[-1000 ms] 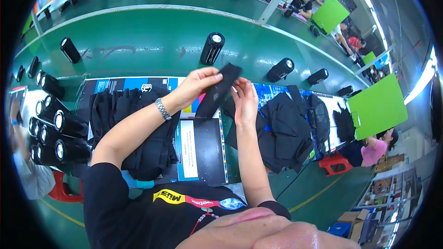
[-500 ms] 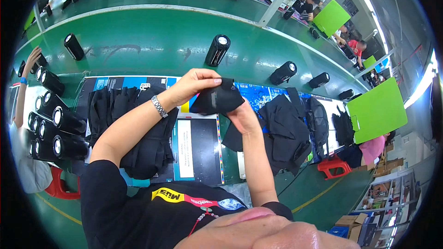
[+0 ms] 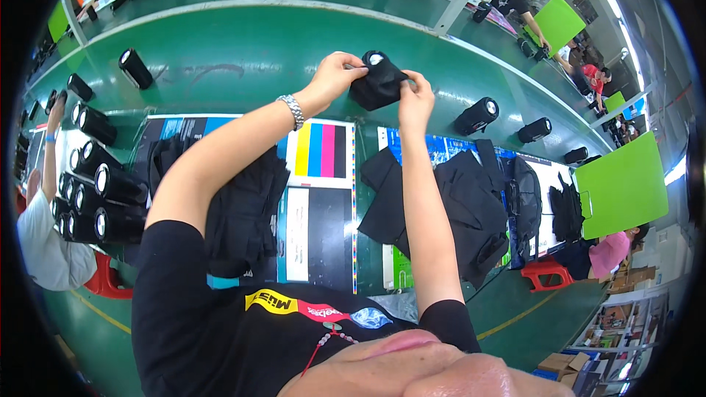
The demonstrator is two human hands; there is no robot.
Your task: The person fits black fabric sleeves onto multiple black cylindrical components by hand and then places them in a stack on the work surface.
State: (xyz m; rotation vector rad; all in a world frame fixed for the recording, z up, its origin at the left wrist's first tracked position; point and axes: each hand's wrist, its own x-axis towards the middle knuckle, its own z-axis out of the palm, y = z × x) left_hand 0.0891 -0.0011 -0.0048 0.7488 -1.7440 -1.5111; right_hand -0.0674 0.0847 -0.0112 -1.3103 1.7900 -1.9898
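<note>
So there's one black cloth piece (image 3: 381, 90) in play, lying against one black speaker (image 3: 376, 58) whose pale round end pokes out over the top; can't tell how far round the cloth goes. Using that speaker as the landmark: left hand (image 3: 338, 73) pinches the cloth just left of it, right hand (image 3: 417, 95) pinches it just right, so the hands are apart with the fabric between them.

The speaker is at the green belt (image 3: 243, 37), and I can't tell if its base touches. Right of it, three more speakers (image 3: 476, 115) sit in a spread-out line. Left of it there are at least two (image 3: 135, 68), then a cluster of seven or more (image 3: 121, 226), overlapping too much to count.

Nearer the wearer than the speaker: two big cloth piles, one left (image 3: 246, 206), one right (image 3: 467, 202), and one colour-bar sheet (image 3: 320, 151) between. Well off right, one big green panel (image 3: 621, 184).
</note>
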